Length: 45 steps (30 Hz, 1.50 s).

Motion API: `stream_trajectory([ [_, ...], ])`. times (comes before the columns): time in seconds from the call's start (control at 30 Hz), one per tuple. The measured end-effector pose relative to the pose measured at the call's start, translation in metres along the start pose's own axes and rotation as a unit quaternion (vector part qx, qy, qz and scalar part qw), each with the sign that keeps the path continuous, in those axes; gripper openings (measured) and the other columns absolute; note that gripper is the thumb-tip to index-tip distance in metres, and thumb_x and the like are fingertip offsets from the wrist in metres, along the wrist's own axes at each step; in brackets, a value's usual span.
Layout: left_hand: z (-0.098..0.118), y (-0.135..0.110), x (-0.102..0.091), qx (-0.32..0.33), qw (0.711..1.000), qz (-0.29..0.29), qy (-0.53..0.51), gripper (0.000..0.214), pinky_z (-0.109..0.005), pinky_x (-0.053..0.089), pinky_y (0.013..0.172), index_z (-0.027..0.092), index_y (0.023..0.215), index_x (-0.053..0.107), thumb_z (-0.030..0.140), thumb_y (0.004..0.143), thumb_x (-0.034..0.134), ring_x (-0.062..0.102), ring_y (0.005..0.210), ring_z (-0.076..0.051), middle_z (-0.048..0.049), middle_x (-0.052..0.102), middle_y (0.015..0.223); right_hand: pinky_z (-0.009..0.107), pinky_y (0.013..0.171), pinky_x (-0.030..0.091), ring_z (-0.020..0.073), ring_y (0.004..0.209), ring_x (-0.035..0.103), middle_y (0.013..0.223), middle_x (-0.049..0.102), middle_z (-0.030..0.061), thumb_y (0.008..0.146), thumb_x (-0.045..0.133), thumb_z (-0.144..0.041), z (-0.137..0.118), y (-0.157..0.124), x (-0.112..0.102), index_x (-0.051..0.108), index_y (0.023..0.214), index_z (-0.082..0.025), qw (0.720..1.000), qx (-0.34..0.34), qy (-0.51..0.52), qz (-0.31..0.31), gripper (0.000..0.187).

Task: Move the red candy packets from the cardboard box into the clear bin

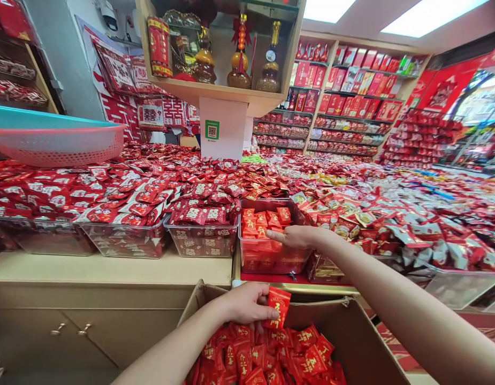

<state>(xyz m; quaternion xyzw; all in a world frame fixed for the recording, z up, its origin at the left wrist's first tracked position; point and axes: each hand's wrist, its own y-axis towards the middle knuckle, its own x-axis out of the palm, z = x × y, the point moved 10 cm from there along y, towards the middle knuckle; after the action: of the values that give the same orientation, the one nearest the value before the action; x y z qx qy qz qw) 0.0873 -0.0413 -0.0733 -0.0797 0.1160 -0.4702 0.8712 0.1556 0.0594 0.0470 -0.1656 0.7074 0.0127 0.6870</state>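
My left hand (247, 303) is over an open cardboard box (363, 334), its thumb and fingers closed on a small red packet (278, 307) with gold lettering. Similar red packets (247, 355) fill the box below it. Farther forward, my right hand (293, 237) reaches across a clear plastic bin (273, 262) that stands on the counter. Its fingers stretch to the left and touch or hover just above the red packets (255, 222) inside; nothing shows in its grasp.
Heaped clear bins of wrapped sweets (203, 235) line the counter to the left, with more packets (440, 235) to the right. A pink perforated basket (58, 144) sits at the left. A wooden display cabinet (219, 91) overhangs the middle. Cupboard doors (38, 342) lie below the counter.
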Motion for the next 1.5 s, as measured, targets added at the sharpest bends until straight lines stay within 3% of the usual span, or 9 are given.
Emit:
stream_trajectory([
  [0.1,0.006,0.000,-0.006,0.015,0.999,0.029,-0.023,0.037,-0.014,0.032,0.034,0.017,0.093,0.050,0.043,0.067,0.054,0.050,0.038,-0.006,0.0008,0.057,0.065,0.026,0.061,0.039,0.0201,0.069,0.057,0.074,0.062,0.0133,0.077,0.020,-0.060,-0.013,-0.018,-0.015,0.063,0.075,-0.011,0.996,-0.038,0.004,0.076,0.065],
  [0.2,0.013,0.001,-0.013,0.043,0.996,0.063,-0.036,0.039,-0.013,0.034,0.034,0.016,0.097,0.048,0.044,0.069,0.052,0.053,0.040,-0.008,0.0006,0.056,0.062,0.024,0.065,0.037,0.0173,0.073,0.055,0.075,0.061,0.0082,0.081,0.030,-0.045,-0.028,-0.060,-0.038,0.060,0.076,-0.016,0.964,-0.090,0.057,0.243,0.042],
  [0.3,0.014,0.002,-0.017,0.059,0.994,0.085,-0.043,0.039,-0.013,0.036,0.034,0.017,0.099,0.046,0.044,0.071,0.049,0.056,0.046,-0.009,-0.0002,0.056,0.066,0.025,0.066,0.039,0.0160,0.073,0.054,0.078,0.059,0.0063,0.080,0.036,-0.039,-0.022,-0.093,-0.023,0.057,0.080,-0.018,0.931,-0.074,0.159,0.319,0.030],
  [0.5,0.021,0.004,-0.017,0.096,0.989,0.101,-0.042,0.038,-0.015,0.040,0.037,0.018,0.101,0.043,0.044,0.073,0.047,0.057,0.058,-0.011,-0.0033,0.055,0.083,0.022,0.047,0.040,0.0125,0.052,0.052,0.060,0.056,0.0000,0.072,0.049,-0.041,-0.013,-0.068,0.077,0.049,0.079,-0.017,0.893,-0.064,0.431,0.117,0.025],
  [0.6,0.021,0.005,-0.017,0.096,0.987,0.106,-0.076,0.044,-0.014,0.038,0.039,0.018,0.103,0.038,0.038,0.068,0.056,0.057,0.062,-0.011,-0.0040,0.057,0.083,0.020,0.038,0.038,0.0098,0.044,0.048,0.052,0.050,-0.0035,0.072,0.049,-0.041,-0.005,-0.057,0.092,0.041,0.070,-0.018,0.841,-0.044,0.530,0.099,0.024],
  [0.7,0.019,0.005,-0.018,0.082,0.984,0.120,-0.103,0.047,-0.015,0.033,0.040,0.017,0.101,0.037,0.035,0.065,0.060,0.055,0.054,-0.009,-0.0034,0.058,0.080,0.019,0.038,0.038,0.0088,0.044,0.048,0.054,0.051,-0.0037,0.071,0.050,-0.041,-0.002,-0.057,0.088,0.040,0.069,-0.018,0.821,-0.049,0.555,0.126,0.025],
  [0.93,0.029,0.001,-0.021,0.114,0.972,0.173,-0.111,0.037,-0.016,0.036,0.051,0.015,0.093,0.041,0.024,0.063,0.061,0.048,0.056,-0.005,0.0016,0.053,0.071,0.019,0.042,0.039,0.0096,0.048,0.048,0.056,0.051,-0.0025,0.073,0.048,-0.040,-0.005,-0.069,0.070,0.043,0.067,-0.018,0.843,-0.067,0.494,0.202,0.023],
  [1.3,0.020,0.002,-0.009,0.042,0.992,0.085,-0.085,0.047,-0.016,0.036,0.040,0.020,0.104,0.031,0.028,0.066,0.056,0.050,0.042,-0.006,0.0025,0.055,0.066,0.022,0.049,0.040,0.0118,0.050,0.051,0.055,0.053,-0.0008,0.076,0.045,-0.037,-0.016,-0.079,0.057,0.049,0.068,-0.019,0.883,-0.089,0.400,0.228,0.020],
  [1.5,-0.003,0.005,0.000,-0.009,0.999,0.024,-0.027,0.031,-0.020,0.037,0.042,0.015,0.086,0.046,0.035,0.065,0.057,0.051,0.041,-0.007,0.0002,0.056,0.062,0.022,0.047,0.043,0.0122,0.052,0.053,0.060,0.055,-0.0002,0.074,0.048,-0.038,0.021,-0.085,-0.009,0.048,0.079,-0.019,0.801,-0.064,0.471,0.365,0.020],
])
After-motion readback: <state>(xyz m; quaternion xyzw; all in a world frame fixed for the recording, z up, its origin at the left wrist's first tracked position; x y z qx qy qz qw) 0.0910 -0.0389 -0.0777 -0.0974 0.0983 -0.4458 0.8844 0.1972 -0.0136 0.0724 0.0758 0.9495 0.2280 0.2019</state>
